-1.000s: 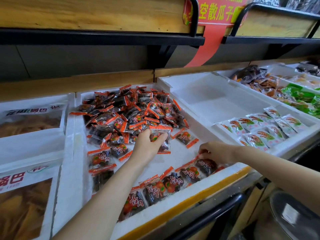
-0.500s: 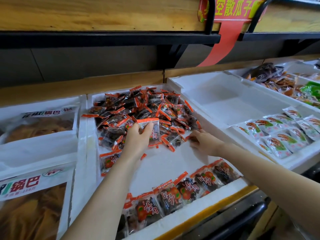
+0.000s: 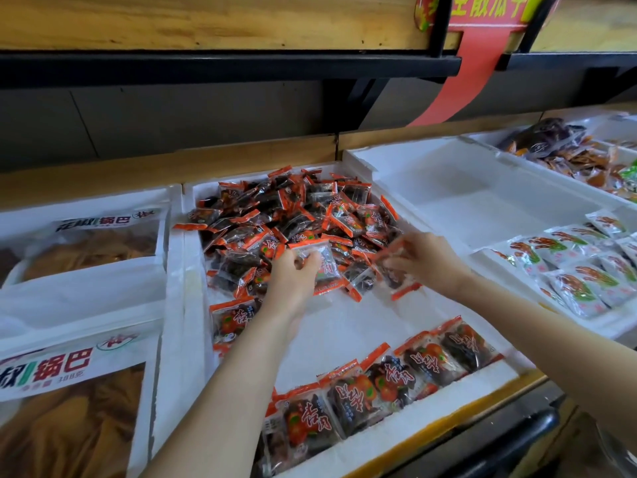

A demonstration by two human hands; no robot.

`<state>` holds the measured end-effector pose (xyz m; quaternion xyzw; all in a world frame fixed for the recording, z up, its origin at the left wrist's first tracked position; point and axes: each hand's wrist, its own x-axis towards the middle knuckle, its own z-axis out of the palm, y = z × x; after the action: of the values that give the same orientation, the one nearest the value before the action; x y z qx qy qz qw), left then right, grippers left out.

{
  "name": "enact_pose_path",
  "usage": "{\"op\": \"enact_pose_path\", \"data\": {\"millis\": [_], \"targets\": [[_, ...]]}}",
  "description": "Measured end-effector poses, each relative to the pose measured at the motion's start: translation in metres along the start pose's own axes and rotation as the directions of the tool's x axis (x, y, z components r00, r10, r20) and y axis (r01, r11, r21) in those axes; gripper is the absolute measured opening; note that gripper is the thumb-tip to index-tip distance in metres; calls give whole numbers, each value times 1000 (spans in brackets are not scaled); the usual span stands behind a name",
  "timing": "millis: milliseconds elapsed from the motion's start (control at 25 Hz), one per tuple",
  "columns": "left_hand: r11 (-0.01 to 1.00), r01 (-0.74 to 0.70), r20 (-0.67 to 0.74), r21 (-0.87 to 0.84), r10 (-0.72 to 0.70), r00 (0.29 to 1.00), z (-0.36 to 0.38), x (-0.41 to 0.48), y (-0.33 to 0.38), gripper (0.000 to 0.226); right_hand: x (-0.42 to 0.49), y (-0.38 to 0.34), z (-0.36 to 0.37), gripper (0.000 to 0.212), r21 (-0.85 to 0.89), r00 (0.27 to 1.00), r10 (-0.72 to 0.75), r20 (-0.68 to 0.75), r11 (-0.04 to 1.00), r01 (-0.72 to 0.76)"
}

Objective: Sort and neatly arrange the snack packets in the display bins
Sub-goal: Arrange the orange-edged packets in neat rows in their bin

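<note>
A white foam bin (image 3: 344,326) holds a loose pile of clear packets with orange-red ends (image 3: 289,208) at its back. A neat overlapping row of the same packets (image 3: 389,374) lies along its front edge. My left hand (image 3: 293,274) grips one packet (image 3: 322,267) at the near edge of the pile. My right hand (image 3: 424,257) pinches another packet (image 3: 393,267) just to the right, lifted a little and blurred. One packet (image 3: 234,319) lies flat by the bin's left wall.
A bin to the right (image 3: 458,198) has bare foam at its back and a row of white and green packets (image 3: 579,270) in front. Far right bins hold brown snacks (image 3: 565,150). Large bags of crackers (image 3: 79,243) fill the left bins. A dark shelf (image 3: 241,67) overhangs.
My right hand left the front row, reached back to the pile and picked up a packet. My left hand stayed on its packet. The camera moved closer and turned left.
</note>
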<state>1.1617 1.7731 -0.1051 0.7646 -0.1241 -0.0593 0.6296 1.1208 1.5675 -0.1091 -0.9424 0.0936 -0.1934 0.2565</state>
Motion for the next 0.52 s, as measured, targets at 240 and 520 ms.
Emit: {"op": "enact_pose_path", "data": {"millis": [240, 520], "targets": [[991, 57, 46, -124, -52, 998, -2, -4, 12, 48, 2, -76, 2, 11, 471, 987, -149, 54, 876, 107], [995, -78, -130, -55, 71, 989, -19, 15, 2, 68, 26, -58, 32, 24, 568, 1000, -19, -17, 823, 25]]}}
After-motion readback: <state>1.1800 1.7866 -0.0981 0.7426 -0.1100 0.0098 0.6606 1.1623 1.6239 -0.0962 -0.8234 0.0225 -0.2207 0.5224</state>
